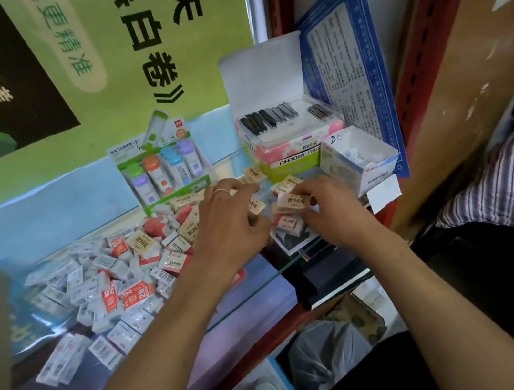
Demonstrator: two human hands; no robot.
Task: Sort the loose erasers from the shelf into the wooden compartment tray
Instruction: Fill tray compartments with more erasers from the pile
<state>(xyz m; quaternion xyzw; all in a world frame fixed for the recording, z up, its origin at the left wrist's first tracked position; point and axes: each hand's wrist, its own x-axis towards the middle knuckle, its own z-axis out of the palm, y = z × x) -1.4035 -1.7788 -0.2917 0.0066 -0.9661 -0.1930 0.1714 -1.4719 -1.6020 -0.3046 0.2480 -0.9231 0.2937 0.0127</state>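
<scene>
The green poster (88, 87) covers the wall behind your glass shelf (252, 297). Taking the stacked stationery boxes (289, 152) at the rear of the shelf as the landmark: the blue-bordered notice sheet (347, 70) leans just right of them, the display pack of coloured correction tapes (164, 169) stands left of them, and the open white carton (358, 160) sits at their right front corner. The topmost box holds a row of dark metal clips (270, 117) under its raised lid.

The main heap of loose erasers (103, 278) lies well left and forward of the stack, white sleeves mixed with red-and-white 2B sleeves. A smaller scatter of beige erasers (288, 184) lies directly in front of the stack.

Your left hand (229, 220) is just in front of the stack, ring on one finger, fingers curled and pinching a beige eraser (257, 207). Your right hand (332, 206) is beside it, fingers gripping a small stack of beige erasers (292, 202). The two hands are close together, nearly touching.

A wooden compartment tray cannot be identified in this view.
</scene>
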